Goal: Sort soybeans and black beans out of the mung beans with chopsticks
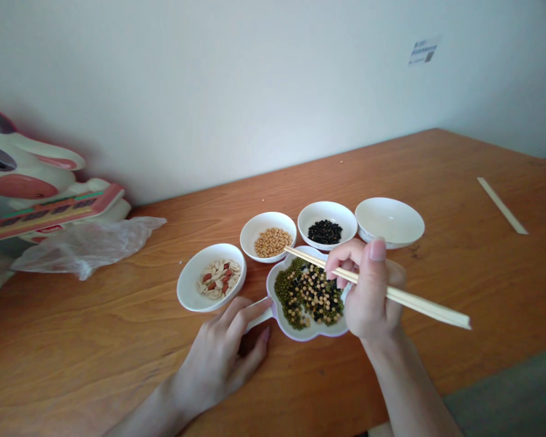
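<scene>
My right hand grips a pair of wooden chopsticks, their tips near the rim of the bowl of yellow soybeans. Whether the tips pinch a bean is too small to tell. Beneath them lies a white, flower-shaped dish holding mixed green, black and yellow beans. My left hand is closed on that dish's handle. Left of the soybeans sits a white bowl with pale and reddish seeds. Behind the dish is a bowl of black beans.
A white bowl with no beans visible stands at the right end of the row. A paper chopstick sleeve lies farther right. At the left are a clear plastic bag and a cow-shaped toy keyboard. The wall borders the wooden table's back.
</scene>
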### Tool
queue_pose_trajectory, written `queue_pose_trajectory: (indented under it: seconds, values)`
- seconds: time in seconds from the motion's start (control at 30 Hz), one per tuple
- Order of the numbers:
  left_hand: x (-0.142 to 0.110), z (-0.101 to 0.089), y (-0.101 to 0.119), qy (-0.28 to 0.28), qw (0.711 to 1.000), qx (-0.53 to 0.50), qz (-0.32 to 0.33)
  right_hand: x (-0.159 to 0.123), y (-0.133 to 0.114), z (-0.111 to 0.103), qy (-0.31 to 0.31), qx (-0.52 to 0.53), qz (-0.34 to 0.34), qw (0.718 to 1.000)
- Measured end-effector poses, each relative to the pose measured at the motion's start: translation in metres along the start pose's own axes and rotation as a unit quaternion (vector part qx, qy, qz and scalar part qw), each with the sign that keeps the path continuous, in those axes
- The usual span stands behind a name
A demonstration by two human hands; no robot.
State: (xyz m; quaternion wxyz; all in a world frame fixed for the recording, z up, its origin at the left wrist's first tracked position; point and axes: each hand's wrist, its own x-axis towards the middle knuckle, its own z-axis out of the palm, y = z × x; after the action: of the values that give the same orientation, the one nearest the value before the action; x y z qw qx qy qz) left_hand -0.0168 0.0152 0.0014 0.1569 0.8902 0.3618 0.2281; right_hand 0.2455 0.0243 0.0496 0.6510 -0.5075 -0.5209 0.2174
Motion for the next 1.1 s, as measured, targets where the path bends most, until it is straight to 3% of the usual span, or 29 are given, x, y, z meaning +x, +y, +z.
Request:
queue_pose_trajectory:
  seconds: [0.4, 0.63, 1.1]
  values:
    - [-0.001, 0.001, -0.001, -0.001, 1.000, 0.006, -0.001, 0.003, 0.002, -0.021, -0.053, -0.007, -0.004, 0.999]
    - [0.000, -0.001, 0.000, 0.002, 1.000, 0.007, 0.002, 0.004, 0.008, -0.032, -0.126, -0.089, 0.011, 0.988]
    - [0.001, 0.000, 0.000, 0.002, 1.000, 0.008, 0.001, 0.007, 0.001, -0.027, -0.125, -0.116, 0.029, 0.985]
